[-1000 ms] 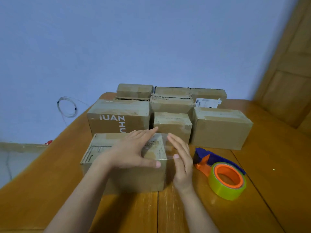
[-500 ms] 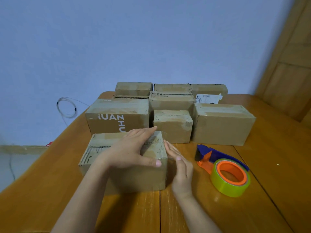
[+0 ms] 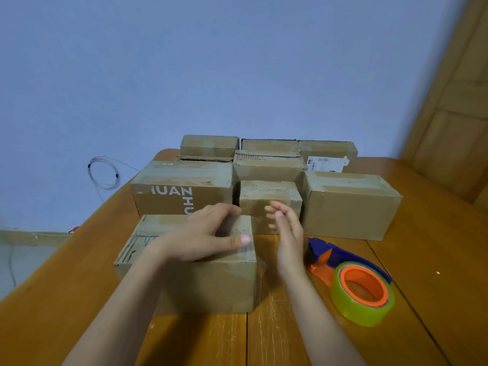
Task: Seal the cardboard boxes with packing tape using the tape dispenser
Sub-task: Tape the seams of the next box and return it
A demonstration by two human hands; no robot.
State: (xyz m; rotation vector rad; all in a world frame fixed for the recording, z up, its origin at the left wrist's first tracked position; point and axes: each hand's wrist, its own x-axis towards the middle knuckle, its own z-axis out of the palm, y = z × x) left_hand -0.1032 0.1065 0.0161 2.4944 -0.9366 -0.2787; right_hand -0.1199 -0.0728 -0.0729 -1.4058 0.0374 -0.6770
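On the near box (image 3: 190, 283) the left hand (image 3: 203, 233) rests flat — right hand (image 3: 287, 233) beside it, fingers loose, empty.

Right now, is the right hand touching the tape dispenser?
Apart. The head view shows bare table between the right hand and the tape dispenser.

Hidden under the left hand (image 3: 203, 233): part of the near box (image 3: 211, 283) top (tape there unclear). Printed box (image 3: 182, 190) lettering partly covered; shipping label (image 3: 326, 164) unreadable.

Wooden table (image 3: 435, 260); blue wall (image 3: 237, 62); coiled cable (image 3: 103, 173) on wall.
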